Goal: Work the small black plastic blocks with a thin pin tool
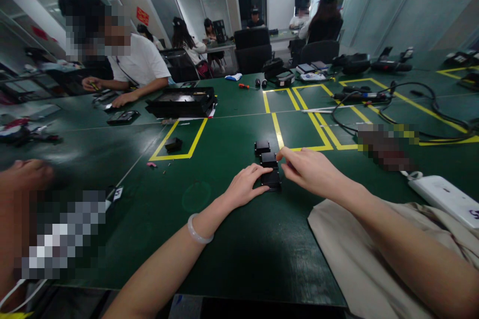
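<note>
Several small black blocks stand in a short row on the green table (224,239): a far block (262,147), a middle block (268,160) and a near block (271,178). My left hand (245,185), with a pale bracelet on the wrist, has its thumb and index finger apart and touching the near block from the left. On the right, my right hand (305,168) has its index fingertip at the right edge of the middle block, the other fingers curled. Nothing is seen held in it.
A black part (173,145) lies in a yellow taped area at the left. Beige cloth (348,239) and a white power strip (445,199) lie at the right, near cables. A person (138,62) works across the table; another person's hand (30,174) is at far left.
</note>
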